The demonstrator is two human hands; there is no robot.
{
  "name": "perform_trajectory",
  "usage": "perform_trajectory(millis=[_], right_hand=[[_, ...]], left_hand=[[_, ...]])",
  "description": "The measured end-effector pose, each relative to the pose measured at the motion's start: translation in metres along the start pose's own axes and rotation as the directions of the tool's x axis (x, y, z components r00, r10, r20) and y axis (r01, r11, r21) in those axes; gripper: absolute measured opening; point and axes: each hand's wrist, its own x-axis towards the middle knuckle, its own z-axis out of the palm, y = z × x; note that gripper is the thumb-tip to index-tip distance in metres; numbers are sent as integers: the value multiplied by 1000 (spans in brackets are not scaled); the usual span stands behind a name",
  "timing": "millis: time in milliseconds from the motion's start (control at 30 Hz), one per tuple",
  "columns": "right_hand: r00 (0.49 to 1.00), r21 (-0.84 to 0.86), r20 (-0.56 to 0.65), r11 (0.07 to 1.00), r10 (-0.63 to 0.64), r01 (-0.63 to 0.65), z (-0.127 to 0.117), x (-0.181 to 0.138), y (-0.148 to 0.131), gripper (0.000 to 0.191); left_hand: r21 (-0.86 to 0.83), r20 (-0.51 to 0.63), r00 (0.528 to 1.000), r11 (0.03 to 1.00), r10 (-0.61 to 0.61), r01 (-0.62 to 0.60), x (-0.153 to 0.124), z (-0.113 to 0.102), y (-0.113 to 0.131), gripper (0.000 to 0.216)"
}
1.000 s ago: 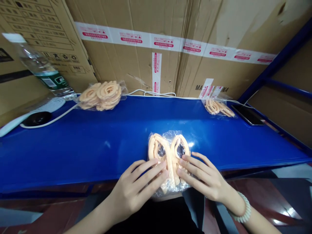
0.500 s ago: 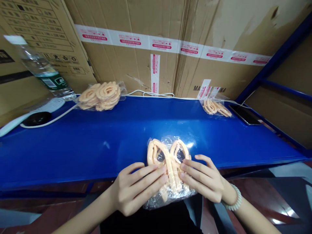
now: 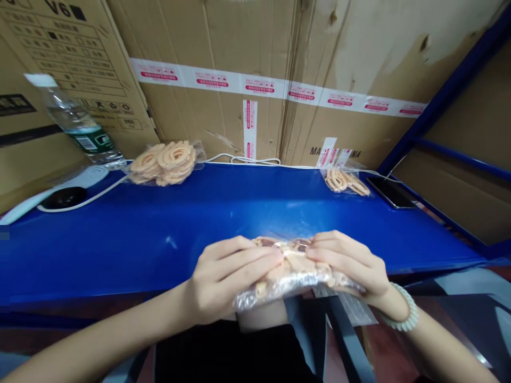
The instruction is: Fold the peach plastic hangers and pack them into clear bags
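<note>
Between my hands, at the near edge of the blue table (image 3: pixel 167 213), is a clear plastic bag (image 3: pixel 275 290) with peach-coloured looped pieces inside (image 3: pixel 297 263). My left hand (image 3: pixel 235 271) is closed on the bag's left side, fingers laid over the top. The right side is gripped by my right hand (image 3: pixel 347 260), which wears a beaded bracelet (image 3: pixel 405 308). Both thumbs are hidden. The bag is tilted, its crinkled lower edge facing me and a loose flap hanging at the right.
At the back left lies a bag of similar looped pieces (image 3: pixel 171 162), beside a water bottle (image 3: pixel 83 127) and a black mouse-like object (image 3: pixel 66 197). A smaller bag (image 3: pixel 345 181) and a phone (image 3: pixel 391 191) lie at the back right. Cardboard (image 3: pixel 179 111) stands behind the table.
The bag has been lifted and tipped, so the loops that faced up are now foreshortened. My fingers have closed farther round its sides, and the view has shifted slightly.
</note>
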Motion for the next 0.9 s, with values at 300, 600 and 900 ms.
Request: perform_trajectory(millis=[300,600,900], right_hand=[[881,5,-241,909,407,-418,-62,31,47,30],[411,550,-128,409,903,-728,-148,35,190,5],[157,519,-123,198,980,-832,-185,35,276,12]], left_hand=[[-273,11,885,850,-465,450,90,40,-41,28],[-713,459,383,-75,-802,697,218,188,-125,21],[-591,577,255,-181,-776,786,293,265,-183,28]])
